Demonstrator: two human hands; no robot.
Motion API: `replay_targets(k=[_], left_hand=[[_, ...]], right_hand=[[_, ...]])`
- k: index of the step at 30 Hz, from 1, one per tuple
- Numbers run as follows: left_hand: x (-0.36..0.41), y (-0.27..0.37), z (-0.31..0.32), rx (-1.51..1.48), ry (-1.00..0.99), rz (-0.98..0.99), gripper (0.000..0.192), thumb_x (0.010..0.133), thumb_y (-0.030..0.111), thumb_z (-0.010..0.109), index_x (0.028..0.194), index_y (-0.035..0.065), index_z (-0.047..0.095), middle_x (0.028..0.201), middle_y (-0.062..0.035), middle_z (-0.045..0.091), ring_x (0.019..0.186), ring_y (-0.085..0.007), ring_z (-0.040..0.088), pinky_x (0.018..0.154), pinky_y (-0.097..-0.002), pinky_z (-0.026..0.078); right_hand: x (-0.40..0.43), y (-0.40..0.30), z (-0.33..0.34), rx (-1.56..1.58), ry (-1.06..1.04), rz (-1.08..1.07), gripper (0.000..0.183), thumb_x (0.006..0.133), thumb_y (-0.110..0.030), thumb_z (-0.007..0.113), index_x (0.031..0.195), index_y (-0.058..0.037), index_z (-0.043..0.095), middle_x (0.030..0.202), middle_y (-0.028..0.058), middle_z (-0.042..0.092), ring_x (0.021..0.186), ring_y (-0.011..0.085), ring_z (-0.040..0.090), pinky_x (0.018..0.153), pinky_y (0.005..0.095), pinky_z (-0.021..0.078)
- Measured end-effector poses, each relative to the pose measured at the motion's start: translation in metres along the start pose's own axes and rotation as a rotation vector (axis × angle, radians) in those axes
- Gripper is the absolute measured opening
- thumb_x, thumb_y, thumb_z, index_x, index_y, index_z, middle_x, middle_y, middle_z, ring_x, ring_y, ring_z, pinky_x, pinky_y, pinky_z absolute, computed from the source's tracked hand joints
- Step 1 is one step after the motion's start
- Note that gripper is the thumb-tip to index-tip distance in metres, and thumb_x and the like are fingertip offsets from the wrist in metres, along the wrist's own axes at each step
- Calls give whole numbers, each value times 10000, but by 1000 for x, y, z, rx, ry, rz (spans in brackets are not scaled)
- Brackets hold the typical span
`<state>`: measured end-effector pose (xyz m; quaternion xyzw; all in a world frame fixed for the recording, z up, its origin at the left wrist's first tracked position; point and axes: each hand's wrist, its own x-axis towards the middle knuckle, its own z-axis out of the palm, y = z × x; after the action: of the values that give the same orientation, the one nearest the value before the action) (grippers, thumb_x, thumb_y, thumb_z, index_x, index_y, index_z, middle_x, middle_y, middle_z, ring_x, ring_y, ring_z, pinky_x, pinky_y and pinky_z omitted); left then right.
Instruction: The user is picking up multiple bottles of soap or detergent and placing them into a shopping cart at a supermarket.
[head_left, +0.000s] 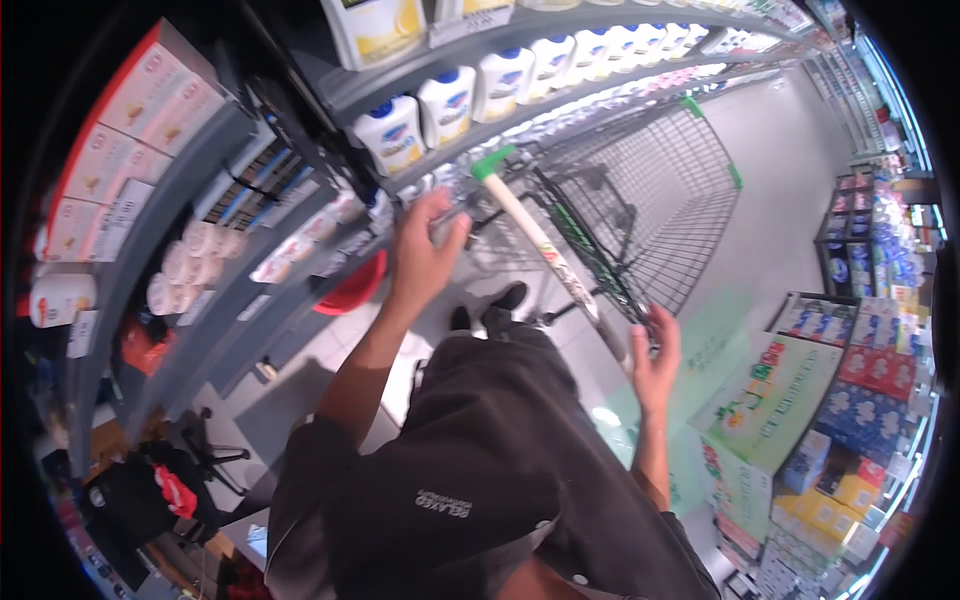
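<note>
A wire shopping cart (652, 202) with green corner pieces stands before me, its push handle (555, 259) running slantwise between my hands. My left hand (427, 247) is raised beside the shelf, left of the handle's upper green end, fingers apart and with nothing seen in it. Near the handle's lower end is my right hand (656, 356), its thumb and fingers apart; whether it touches the handle cannot be told. White bottles with blue caps (390, 135) stand in a row on the shelf above my left hand.
Store shelving (360, 86) curves along the left and top, with pink-white boxes (142, 112) on it. A red basin (352, 285) is under the shelf. At the right stands a green-white promotional display (772, 397) beside stacked packages (862, 405). An office chair base (217, 454) is at lower left.
</note>
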<state>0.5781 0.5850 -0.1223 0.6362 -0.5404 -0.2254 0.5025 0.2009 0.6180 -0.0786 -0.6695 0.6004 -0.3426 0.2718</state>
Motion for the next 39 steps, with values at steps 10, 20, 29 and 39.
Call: replay_targets(k=[10, 20, 29, 39], left_hand=[[-114, 44, 120, -777, -394, -762, 811, 1002, 303, 641, 1566, 11, 136, 1341, -162, 576, 1154, -229, 594, 934, -373, 523], [-190, 56, 171, -890, 69, -779, 271, 948, 265, 660, 1071, 37, 583, 994, -67, 651, 902, -157, 638, 741, -309, 523], [-232, 49, 135, -877, 535, -740, 147, 919, 186, 688, 911, 80, 587, 725, 4, 527, 575, -80, 470, 500, -227, 367], [-331, 64, 86, -504, 645, -490, 590, 945, 46, 628, 1494, 31, 413, 816, -34, 562, 620, -108, 535, 537, -250, 454]], right_hand=[[-34, 14, 42, -303, -342, -196, 703, 849, -136, 718, 1489, -100, 431, 1367, 170, 560, 1176, 373, 570, 979, 476, 440], [-89, 1, 19, -17, -519, -442, 654, 837, -105, 700, 1422, 14, 435, 1457, 268, 422, 1302, 449, 454, 1103, 509, 360], [-149, 157, -63, 149, -191, -186, 690, 864, -109, 727, 1463, -25, 395, 1531, 266, 278, 1314, 428, 453, 1079, 458, 420], [-164, 265, 11, 265, -235, 111, 924, 951, -328, 663, 1556, 71, 90, 1584, 368, 80, 1366, 458, 409, 1114, 438, 404]])
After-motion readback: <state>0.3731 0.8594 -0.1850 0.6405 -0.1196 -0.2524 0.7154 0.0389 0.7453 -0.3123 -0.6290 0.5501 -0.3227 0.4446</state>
